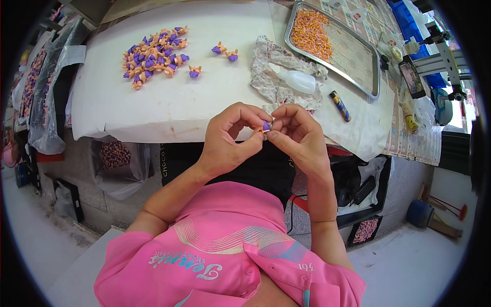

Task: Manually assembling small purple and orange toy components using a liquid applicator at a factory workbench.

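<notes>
Between the fingertips of both hands, just above the table's front edge, is a small purple and peach plastic figure part (266,126). My left hand (231,134) is closed in a pinch on its left side. From the right, the thumb and fingers of my right hand (300,134) are pressed together against it; whether they hold a second tiny piece I cannot make out. Ahead to the left lies a heap of similar purple and peach pieces (153,56). A few loose ones (225,51) sit to the right of the heap.
A metal tray (379,77) at the back right holds many small orange and pink parts (311,33). Nearer lie a crumpled cloth (263,66), a white plastic bottle (299,82) and a dark blue tube (340,106). A phone on a metal stand (411,77) rises at the right.
</notes>
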A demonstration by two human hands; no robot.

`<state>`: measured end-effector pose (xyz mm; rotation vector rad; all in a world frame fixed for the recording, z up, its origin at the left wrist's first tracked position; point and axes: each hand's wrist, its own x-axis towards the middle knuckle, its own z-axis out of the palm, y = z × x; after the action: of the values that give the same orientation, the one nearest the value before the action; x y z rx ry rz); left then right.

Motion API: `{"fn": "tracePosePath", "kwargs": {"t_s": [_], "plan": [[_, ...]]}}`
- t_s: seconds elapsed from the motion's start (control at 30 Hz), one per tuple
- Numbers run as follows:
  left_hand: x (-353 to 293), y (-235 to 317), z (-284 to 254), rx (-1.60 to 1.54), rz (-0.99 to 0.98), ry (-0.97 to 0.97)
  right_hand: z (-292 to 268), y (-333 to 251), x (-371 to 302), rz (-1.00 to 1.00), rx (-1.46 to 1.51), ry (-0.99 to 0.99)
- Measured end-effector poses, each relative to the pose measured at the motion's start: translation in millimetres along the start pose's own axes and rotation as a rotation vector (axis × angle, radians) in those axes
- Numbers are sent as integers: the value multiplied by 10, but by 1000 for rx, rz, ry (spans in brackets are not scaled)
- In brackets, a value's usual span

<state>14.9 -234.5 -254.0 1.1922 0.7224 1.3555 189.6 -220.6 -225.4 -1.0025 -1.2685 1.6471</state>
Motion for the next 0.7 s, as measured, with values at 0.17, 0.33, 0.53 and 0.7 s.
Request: {"fn": "tracePosePath", "kwargs": {"t_s": [0.17, 0.33, 0.53, 0.7], "plan": [[8, 42, -35, -4, -40, 3, 25, -14, 29, -23, -21, 3], [49, 95, -114, 7, -36, 0, 72, -5, 59, -52, -176, 46], [122, 215, -427, 154, -38, 61, 14, -87, 62, -195, -258, 164], [306, 254, -815, 884, 207, 256, -242, -203, 252, -389, -698, 412]]}}
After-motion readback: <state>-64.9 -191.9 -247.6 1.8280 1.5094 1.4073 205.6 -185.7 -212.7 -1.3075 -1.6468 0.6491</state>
